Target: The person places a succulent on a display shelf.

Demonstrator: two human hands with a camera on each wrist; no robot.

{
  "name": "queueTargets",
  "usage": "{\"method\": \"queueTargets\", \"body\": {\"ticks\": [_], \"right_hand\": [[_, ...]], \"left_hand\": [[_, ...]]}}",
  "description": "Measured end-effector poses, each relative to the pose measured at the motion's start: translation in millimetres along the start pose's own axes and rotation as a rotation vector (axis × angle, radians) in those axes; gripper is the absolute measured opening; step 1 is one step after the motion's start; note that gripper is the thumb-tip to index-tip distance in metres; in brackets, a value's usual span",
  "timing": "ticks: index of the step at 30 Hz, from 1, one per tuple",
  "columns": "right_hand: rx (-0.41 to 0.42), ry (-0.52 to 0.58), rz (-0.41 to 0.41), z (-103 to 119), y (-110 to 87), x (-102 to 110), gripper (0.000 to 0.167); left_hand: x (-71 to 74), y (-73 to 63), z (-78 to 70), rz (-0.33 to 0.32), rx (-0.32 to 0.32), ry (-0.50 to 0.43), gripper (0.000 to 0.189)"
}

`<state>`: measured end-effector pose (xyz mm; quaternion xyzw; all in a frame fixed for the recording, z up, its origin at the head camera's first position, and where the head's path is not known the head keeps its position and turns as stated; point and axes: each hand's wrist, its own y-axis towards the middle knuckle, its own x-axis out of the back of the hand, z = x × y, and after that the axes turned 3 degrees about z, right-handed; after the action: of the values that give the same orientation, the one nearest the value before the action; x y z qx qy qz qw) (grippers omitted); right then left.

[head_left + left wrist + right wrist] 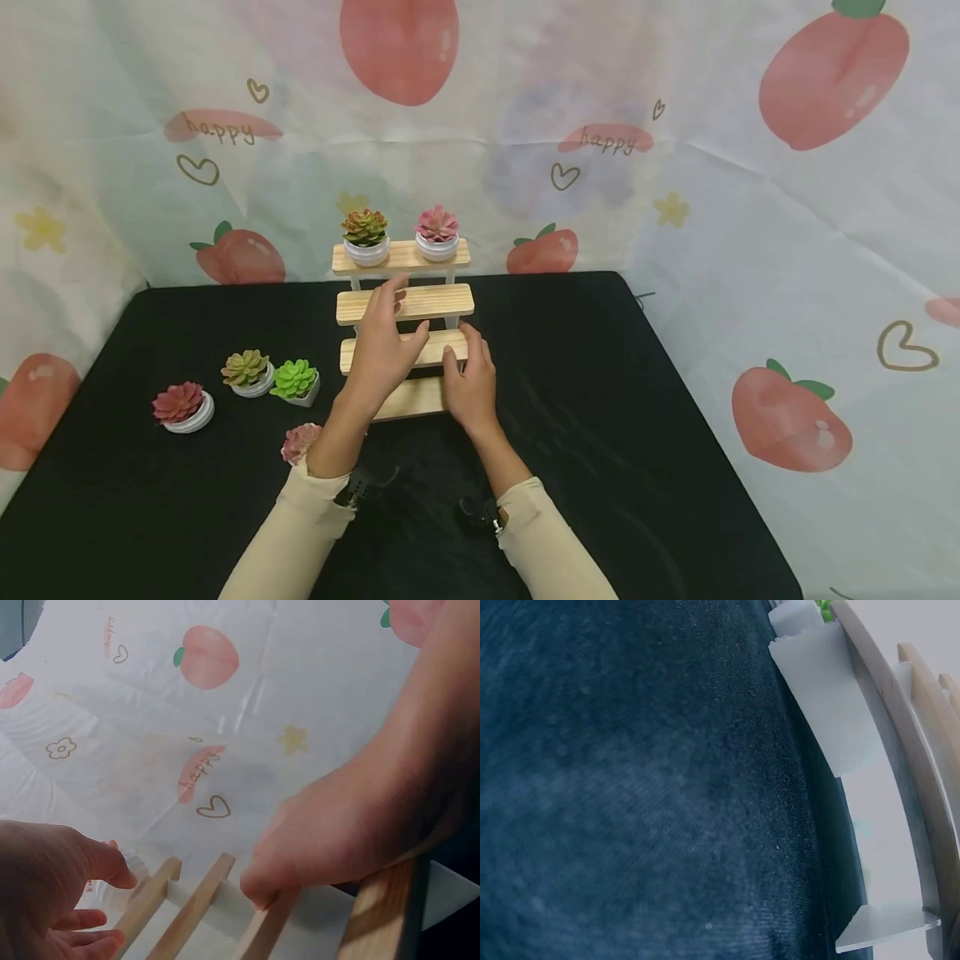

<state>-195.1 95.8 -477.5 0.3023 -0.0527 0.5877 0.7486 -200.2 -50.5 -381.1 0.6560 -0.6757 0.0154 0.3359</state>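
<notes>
A four-tier wooden plant stand [438, 302] with white supports stands at the back of the table. Its top tier carries a green-and-red potted succulent [366, 233] on the left and a pink potted succulent [437, 232] on the right. My left hand [381, 346] hovers over the left half of the stand, fingers spread loosely and holding nothing. At the stand's right end, my right hand [472, 385] grips the second plank from the bottom, as the left wrist view shows too. Only the stand's supports and plank [892, 712] show in the right wrist view, not the hand.
Left of the stand are a dark red succulent [180, 406], an olive-green one [247, 371] and a bright green one [295, 380], all potted. A pale pink succulent [300, 442] is partly behind my left forearm. A peach-printed cloth [480, 183] hangs behind the black table [600, 417].
</notes>
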Motion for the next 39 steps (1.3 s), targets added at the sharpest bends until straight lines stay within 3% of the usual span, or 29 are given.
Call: {"method": "queueTargets", "body": {"ticks": [5,11,18,25,28,33,39], "right_hand": [[0.001,0.012,-0.001,1,-0.2,-2,0.047],[-0.010,0.003,0.002,1,-0.2,-3,0.047],[-0.009,0.005,0.015,-2,0.4,-4,0.048],[-0.003,0.016,0.005,-3,2.0,-4,0.047],[-0.012,0.023,0.002,-2,2.4,-3,0.048],[-0.036,0.023,0.011,-3,2.1,-2,0.048],[-0.041,0.022,0.018,-3,1.6,-2,0.048]], "left_hand": [[3.3,-19.7,7.6,0.047,-0.007,0.031,0.037],[3.1,-43.9,16.6,0.094,-0.072,0.093,0.021],[11.3,-68.5,23.3,0.133,-0.106,0.232,0.015],[22.6,-89.8,29.7,0.171,-0.070,0.323,0.015],[29.4,-101.6,35.4,0.133,-0.103,0.370,0.019],[41.1,-120.9,51.6,-0.003,-0.188,0.437,0.024],[55.2,-138.6,64.9,-0.061,-0.141,0.444,0.024]]}}
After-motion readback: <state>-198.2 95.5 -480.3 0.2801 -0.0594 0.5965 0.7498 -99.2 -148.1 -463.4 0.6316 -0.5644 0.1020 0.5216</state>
